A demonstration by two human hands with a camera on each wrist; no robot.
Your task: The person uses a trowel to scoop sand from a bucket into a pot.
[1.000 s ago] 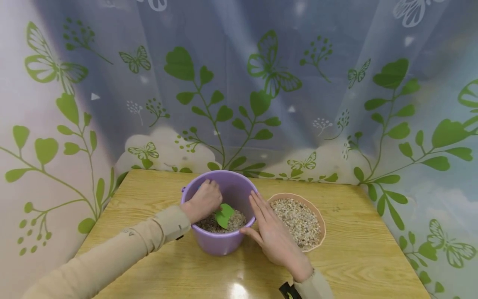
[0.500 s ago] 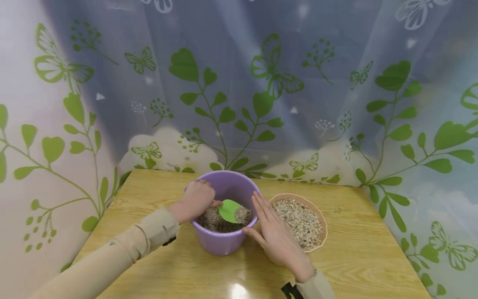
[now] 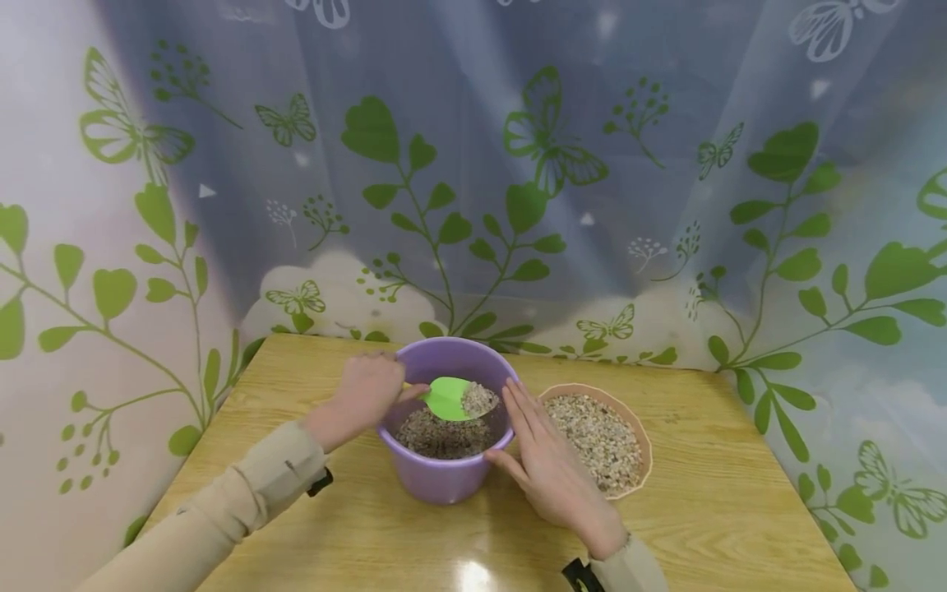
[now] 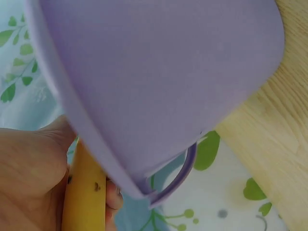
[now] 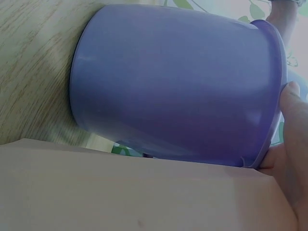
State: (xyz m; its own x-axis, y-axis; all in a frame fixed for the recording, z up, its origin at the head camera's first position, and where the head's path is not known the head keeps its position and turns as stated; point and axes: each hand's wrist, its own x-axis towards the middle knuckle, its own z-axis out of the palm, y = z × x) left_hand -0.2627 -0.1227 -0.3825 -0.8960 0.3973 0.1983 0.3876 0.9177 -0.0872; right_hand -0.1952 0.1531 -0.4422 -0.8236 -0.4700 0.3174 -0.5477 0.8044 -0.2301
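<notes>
My left hand (image 3: 358, 396) grips the yellow handle (image 4: 85, 187) of a small trowel. The trowel's green blade (image 3: 446, 399) hovers inside a purple bucket (image 3: 440, 481), bearing a heap of gravel (image 3: 479, 400) at its tip. Dark, grainy gravel (image 3: 444, 436) covers the part of the bucket's floor that shows. On the bucket's right side, my right hand (image 3: 555, 473) presses its rim with extended fingers, the thumb lying at the near edge. The right wrist view shows the right thumb (image 5: 290, 96) touching the rim from outside.
A peach-coloured bowl (image 3: 646, 462) full of pale gravel stands right beside the bucket, partly behind my right hand. Both rest on a wooden table (image 3: 710, 493). A leaf-and-butterfly curtain (image 3: 459, 164) hangs along the table's back and sides. The bucket's purple carrying handle (image 4: 180, 178) hangs at its side.
My left hand has moved left and drawn the trowel up from low in the bucket, with gravel now on the blade. The right hand stays on the rim.
</notes>
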